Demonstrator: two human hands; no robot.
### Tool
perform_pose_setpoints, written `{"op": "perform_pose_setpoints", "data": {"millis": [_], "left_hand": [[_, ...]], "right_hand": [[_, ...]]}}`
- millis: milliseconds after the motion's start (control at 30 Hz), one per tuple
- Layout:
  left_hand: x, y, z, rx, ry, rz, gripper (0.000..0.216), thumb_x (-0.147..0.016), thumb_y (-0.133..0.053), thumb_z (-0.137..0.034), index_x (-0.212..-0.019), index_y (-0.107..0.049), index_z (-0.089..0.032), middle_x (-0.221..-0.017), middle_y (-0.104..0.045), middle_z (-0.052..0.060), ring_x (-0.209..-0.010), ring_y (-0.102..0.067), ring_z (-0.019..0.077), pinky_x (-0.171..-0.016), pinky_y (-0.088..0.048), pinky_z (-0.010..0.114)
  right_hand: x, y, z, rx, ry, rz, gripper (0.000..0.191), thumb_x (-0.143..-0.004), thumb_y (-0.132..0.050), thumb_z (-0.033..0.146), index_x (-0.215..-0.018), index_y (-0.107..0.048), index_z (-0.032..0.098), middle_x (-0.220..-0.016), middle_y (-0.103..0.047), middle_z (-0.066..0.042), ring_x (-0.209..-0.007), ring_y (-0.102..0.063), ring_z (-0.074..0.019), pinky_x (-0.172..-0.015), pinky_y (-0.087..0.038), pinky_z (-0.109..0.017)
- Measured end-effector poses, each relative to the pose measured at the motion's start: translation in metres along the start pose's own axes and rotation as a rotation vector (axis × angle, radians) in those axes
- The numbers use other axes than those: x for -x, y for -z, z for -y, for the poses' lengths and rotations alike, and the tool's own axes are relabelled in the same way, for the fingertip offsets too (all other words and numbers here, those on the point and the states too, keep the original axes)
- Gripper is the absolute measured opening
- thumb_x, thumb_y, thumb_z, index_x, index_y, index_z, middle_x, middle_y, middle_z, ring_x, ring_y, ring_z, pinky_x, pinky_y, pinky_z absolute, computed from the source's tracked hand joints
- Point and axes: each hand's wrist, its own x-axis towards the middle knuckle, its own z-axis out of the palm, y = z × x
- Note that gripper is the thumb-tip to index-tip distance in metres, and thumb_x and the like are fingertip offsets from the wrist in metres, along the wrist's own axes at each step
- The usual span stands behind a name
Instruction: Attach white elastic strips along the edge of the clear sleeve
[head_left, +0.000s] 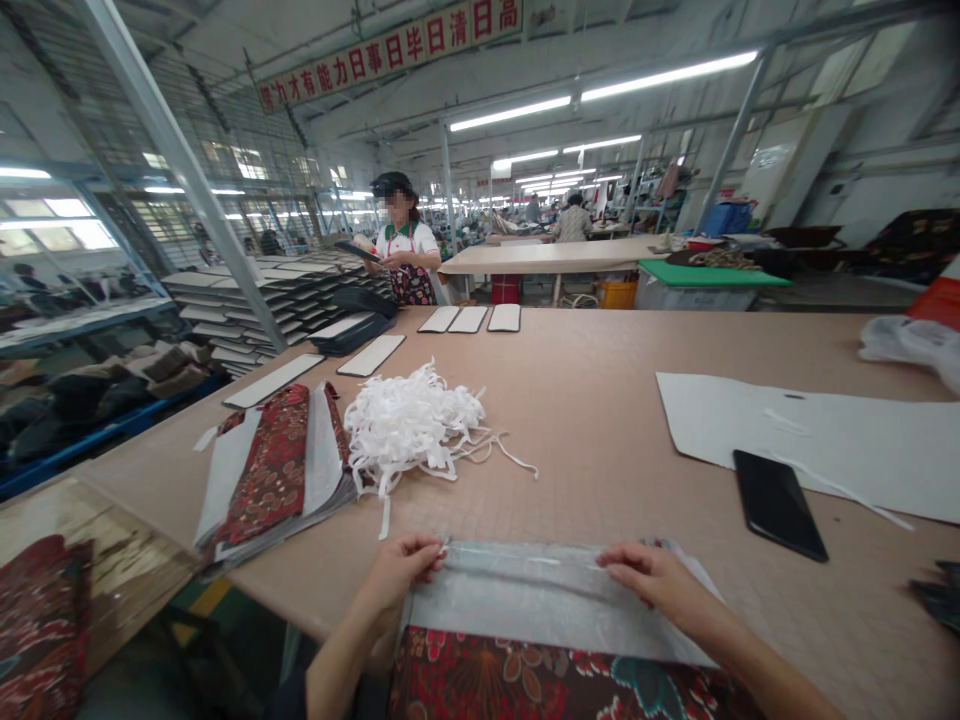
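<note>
The patterned fabric piece (457, 685) lies nearer the wearer than the heap of white strips (412, 415), at the table's near edge and stretched between two pinching grips. The left hand (405, 580) has thumb and fingers closed on its far left corner, just nearer than the heap; the right hand (652, 582), farther right of the heap, pinches the same far edge. That edge is a pale grey band (517, 600), smooth, faintly glossy and creased; below it runs dark red floral cloth. The right forearm covers part of the piece's right side.

The heap itself is a loose tangle of narrow, curling strips. Touching its left side is a stack of similar floral pieces (274, 465). Well right of the heap, a black phone (780, 505) overlaps a stiff white sheet (817, 435). Beyond the heap lie three pale panels (469, 319), and farther off a co-worker (406, 250) holds a dark flat item (356, 251).
</note>
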Motion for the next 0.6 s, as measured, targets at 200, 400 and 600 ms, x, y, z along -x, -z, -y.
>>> {"op": "perform_pose_setpoints", "data": {"millis": [200,400,600], "left_hand": [[-0.017,-0.001,0.019,-0.38,-0.264,-0.142,0.027,-0.06,-0.06,-0.027,-0.084,-0.059,-0.014,-0.06,-0.056,-0.001,-0.057,-0.051,0.0158,-0.055,-0.038,0.026],[-0.021,-0.005,0.03,-0.617,-0.298,-0.188,0.017,-0.067,-0.05,-0.017,-0.083,-0.055,-0.016,-0.065,-0.054,0.0,-0.061,-0.052,0.0166,-0.06,-0.037,0.026],[-0.023,-0.005,0.031,-0.74,-0.256,-0.182,0.02,-0.068,-0.046,-0.011,-0.087,-0.051,-0.016,-0.064,-0.052,-0.002,-0.061,-0.05,0.0143,-0.057,-0.033,0.023]], "right_hand": [[-0.006,-0.002,0.0,0.054,0.094,-0.106,0.03,-0.072,-0.044,0.037,-0.085,-0.063,0.019,-0.092,-0.066,-0.005,-0.091,-0.056,-0.023,-0.084,-0.041,-0.034],[-0.014,-0.015,-0.015,0.318,0.193,-0.21,0.025,-0.077,-0.039,0.028,-0.087,-0.058,0.017,-0.096,-0.062,-0.009,-0.092,-0.055,-0.0217,-0.084,-0.04,-0.034],[-0.017,-0.022,-0.022,0.401,0.226,-0.241,0.025,-0.078,-0.038,0.026,-0.087,-0.059,0.016,-0.095,-0.062,-0.01,-0.091,-0.055,-0.0217,-0.085,-0.04,-0.034]]}}
